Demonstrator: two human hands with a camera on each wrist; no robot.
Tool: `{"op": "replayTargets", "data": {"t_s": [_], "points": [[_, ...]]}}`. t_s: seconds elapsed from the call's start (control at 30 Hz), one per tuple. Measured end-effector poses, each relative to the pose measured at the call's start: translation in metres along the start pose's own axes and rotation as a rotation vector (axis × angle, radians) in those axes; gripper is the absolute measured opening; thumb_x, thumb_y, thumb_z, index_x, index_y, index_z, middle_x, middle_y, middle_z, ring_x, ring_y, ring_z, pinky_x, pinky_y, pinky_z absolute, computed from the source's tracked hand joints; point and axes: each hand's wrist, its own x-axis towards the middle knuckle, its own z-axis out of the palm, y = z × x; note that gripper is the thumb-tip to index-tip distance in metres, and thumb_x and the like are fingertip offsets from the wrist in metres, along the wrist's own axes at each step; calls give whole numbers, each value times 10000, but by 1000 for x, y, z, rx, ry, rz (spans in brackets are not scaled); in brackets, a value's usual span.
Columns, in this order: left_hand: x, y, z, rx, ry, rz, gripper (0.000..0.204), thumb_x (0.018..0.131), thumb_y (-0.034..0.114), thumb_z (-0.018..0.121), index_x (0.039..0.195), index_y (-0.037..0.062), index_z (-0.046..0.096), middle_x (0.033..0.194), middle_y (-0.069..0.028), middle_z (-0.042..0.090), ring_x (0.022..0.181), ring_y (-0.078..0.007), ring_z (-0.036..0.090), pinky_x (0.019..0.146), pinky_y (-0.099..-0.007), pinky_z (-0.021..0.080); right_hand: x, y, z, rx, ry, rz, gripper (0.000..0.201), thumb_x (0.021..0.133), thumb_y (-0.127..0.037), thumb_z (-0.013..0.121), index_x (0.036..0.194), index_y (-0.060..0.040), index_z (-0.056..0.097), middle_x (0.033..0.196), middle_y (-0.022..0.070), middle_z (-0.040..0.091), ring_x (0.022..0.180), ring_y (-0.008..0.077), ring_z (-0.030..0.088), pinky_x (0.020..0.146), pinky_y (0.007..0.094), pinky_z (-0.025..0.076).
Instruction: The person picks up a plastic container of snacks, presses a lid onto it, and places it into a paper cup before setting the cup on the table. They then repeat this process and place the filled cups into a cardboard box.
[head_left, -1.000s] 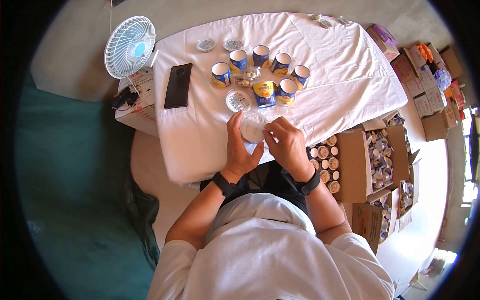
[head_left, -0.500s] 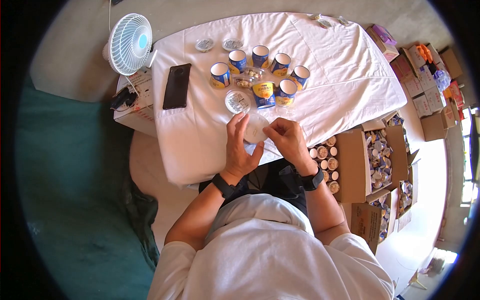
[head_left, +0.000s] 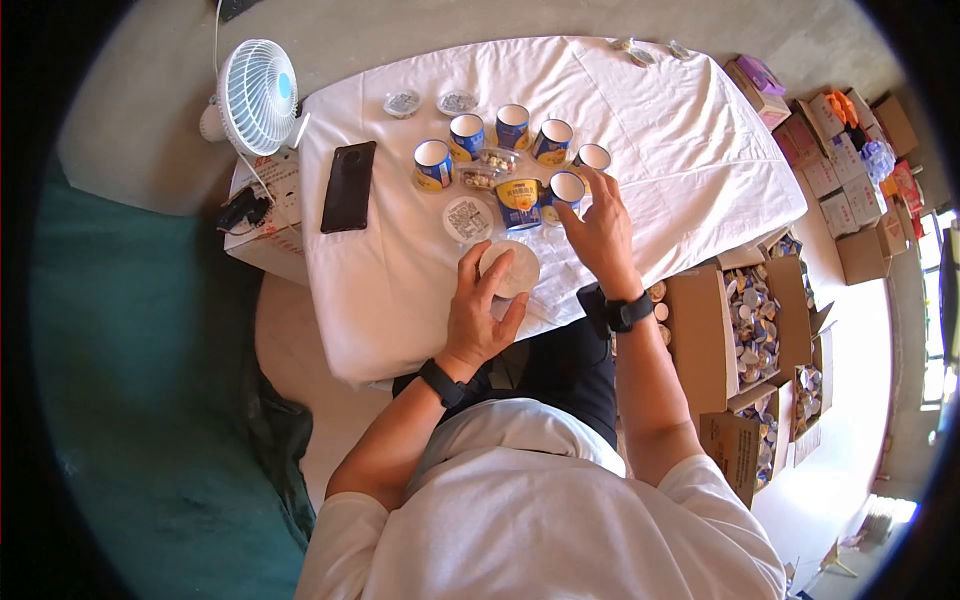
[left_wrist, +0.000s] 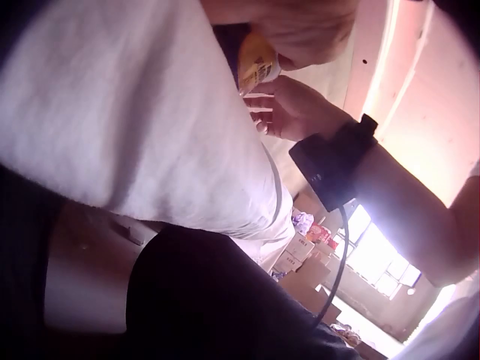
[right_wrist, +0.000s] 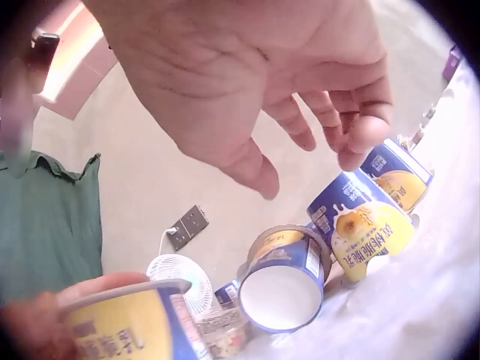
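My left hand [head_left: 475, 315] grips a blue-and-yellow paper cup [right_wrist: 127, 326] topped by a pale round lid [head_left: 518, 272], near the table's front edge. Its fingers lie over the lid's left side, and the thumb is at the near side. My right hand [head_left: 605, 235] is held over the nearest open paper cup [head_left: 566, 187], fingers spread and loosely bent with nothing between them. In the right wrist view, space shows between those fingertips and the printed cups [right_wrist: 360, 225]. A round tub with a printed label [head_left: 467, 220] lies just beyond my left hand.
Several open blue cups [head_left: 433, 165] stand in an arc around small clear tubs of nuts [head_left: 490, 168]. On the white cloth [head_left: 400, 290] lies a dark phone [head_left: 348, 188], with a fan [head_left: 258, 97] at left. Cardboard boxes [head_left: 700, 335] full of small packs stand at right.
My right hand has left the lid and moved forward and right, over the open cups, its fingers spreading. The left hand stays on the lidded cup, which now sits slightly nearer me.
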Motion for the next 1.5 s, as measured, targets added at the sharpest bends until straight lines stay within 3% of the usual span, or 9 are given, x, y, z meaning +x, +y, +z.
{"op": "replayTargets", "data": {"t_s": [0.5,0.57,0.63,0.73,0.93,1.1,1.23,1.3,1.5], "points": [[0,2,-1,-79,1,-69,506,763,117,655,1242,34,513,1282,-233,414,1177,-403,437,981,-439,390,8,-14,0,-50,-17,-120,249,761,-146,674,981,-33,653,1036,164,627,916,325,620,734,401,499],[-1,2,-1,-45,8,-52,491,765,134,656,1226,31,523,1277,-236,412,1149,-404,463,952,-432,414,13,-39,11,317,-305,15,225,775,-182,685,947,-38,678,871,181,660,856,342,614,743,385,491],[-2,-2,-1,26,29,4,480,769,168,661,1213,35,534,1267,-243,408,1096,-408,511,897,-412,462,19,-58,20,269,-492,-357,256,821,-280,639,943,-62,696,941,184,646,887,343,611,798,400,478],[-4,-3,1,-90,-1,-75,462,752,132,660,1176,1,535,1243,-233,431,1153,-404,457,951,-434,408,10,-76,37,-64,-681,-502,333,857,-385,566,943,-99,714,1017,179,616,941,343,602,848,436,454],[-1,1,-2,-100,-16,-85,486,750,129,663,1199,6,522,1253,-230,421,1152,-405,459,951,-430,409,10,-74,52,-190,-737,-427,275,880,-296,565,942,-60,692,1009,130,605,950,318,583,835,413,448],[-3,-5,1,-26,21,-13,499,776,162,650,1234,18,512,1287,-240,397,1160,-407,455,959,-433,408,19,-57,25,441,-209,-201,100,781,-4,597,867,23,640,829,150,642,756,274,642,675,349,495],[-3,1,-2,-27,-15,-63,552,773,151,655,1272,11,468,1284,-240,404,1189,-402,430,1006,-440,368,2,-20,1,1035,-166,294,218,856,-9,580,1072,22,577,865,51,611,712,104,577,624,245,481],[-4,-4,2,-14,10,-26,618,775,163,657,1314,-1,402,1281,-245,410,1192,-398,429,1014,-437,359,-15,-4,-5,1329,-246,497,372,862,12,550,1225,50,474,943,79,612,727,119,590,645,234,488],[-5,-5,3,-71,44,-55,739,801,242,646,1367,-44,268,1286,-260,401,1185,-401,435,1002,-426,370,-57,12,8,1586,-394,668,343,900,-15,495,1229,83,488,1057,103,627,831,124,614,719,229,510]]}}
